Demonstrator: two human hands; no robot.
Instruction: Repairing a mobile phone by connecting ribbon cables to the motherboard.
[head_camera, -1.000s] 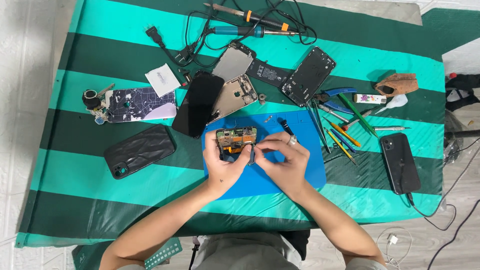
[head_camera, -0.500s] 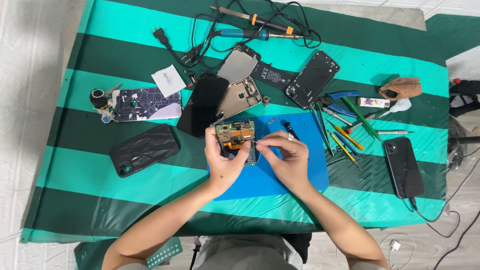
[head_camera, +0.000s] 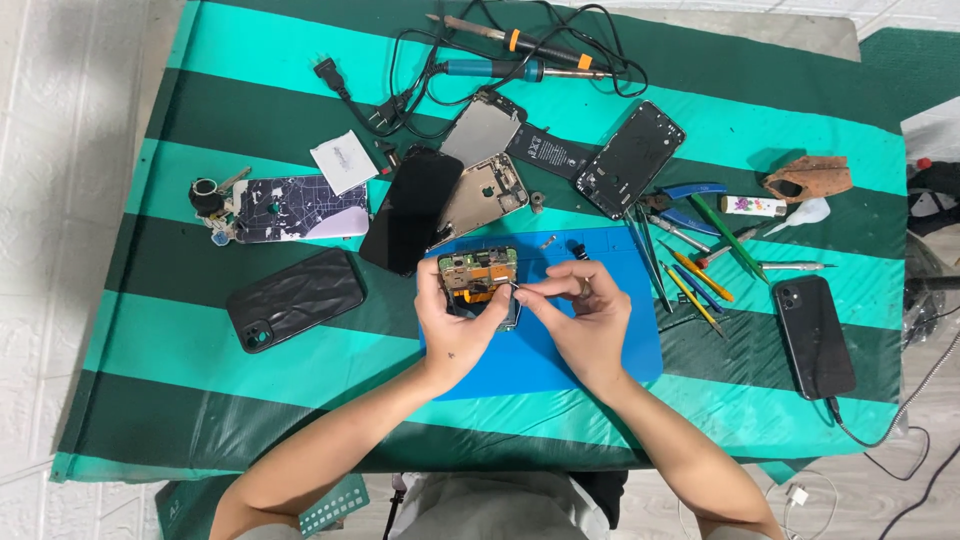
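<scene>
An opened phone body (head_camera: 478, 270) with exposed green and orange circuitry rests on the blue work mat (head_camera: 600, 355). My left hand (head_camera: 452, 325) grips its lower left side. My right hand (head_camera: 585, 315) pinches a thin metal tool (head_camera: 518, 288) whose tip touches the phone's lower right part. The lower half of the phone is hidden by my fingers.
Behind the mat lie a black screen panel (head_camera: 410, 210), metal phone frames (head_camera: 482, 190), a dark back housing (head_camera: 630, 158) and soldering irons (head_camera: 520, 55) with cables. Screwdrivers and tweezers (head_camera: 690, 260) lie right of the mat, a black phone (head_camera: 815, 335) beyond. Two phone cases (head_camera: 295, 295) lie left.
My right hand has slid left toward the opened phone, bringing the tool tip onto it. My left hand keeps its hold on the phone. The camera view has shifted slightly.
</scene>
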